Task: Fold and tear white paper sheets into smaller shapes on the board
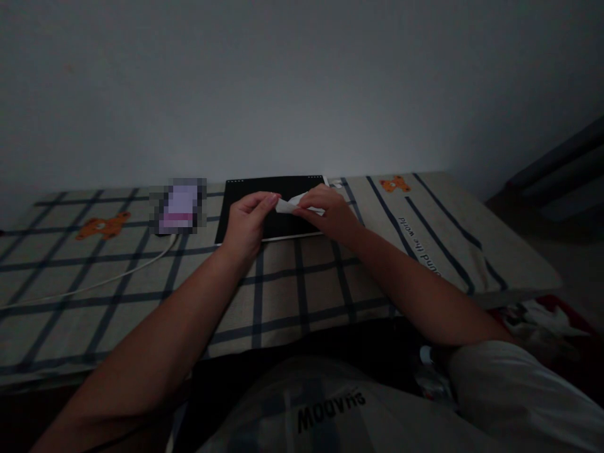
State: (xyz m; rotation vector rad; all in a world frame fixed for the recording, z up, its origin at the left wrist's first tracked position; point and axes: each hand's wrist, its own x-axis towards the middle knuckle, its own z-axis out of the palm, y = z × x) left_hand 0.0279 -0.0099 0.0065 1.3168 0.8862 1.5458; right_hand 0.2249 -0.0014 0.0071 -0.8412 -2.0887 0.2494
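Over a cloth-covered table (283, 296), in the single head view, the white paper (285, 206) hangs between the person's two hands, just above a black pad (287, 228) that lies near the wall (302, 94). The left hand (248, 220) pinches the paper's left end between thumb and forefinger; how its other fingers lie is hard to tell. The right hand (328, 206) grips the other side, thumb below and fingers curled over the top, with part of the sheet showing past them.

The piece looks thin and folded or rolled into a narrow strip — very light, I judge, soft enough to crease under slight pressure and easy to tear if pulled hard from both ends. It should not be slippery in dry fingers. A gentle pinch at the two ends, close to the folded edge, seems the best hold; squeezing the middle would likely crush it. Whether it is plain paper or tissue is too dim to say.

Left of the pad lies a phone (180, 204), its screen lit and blurred — a pale cable (136, 271) runs from its lower end across the cloth.
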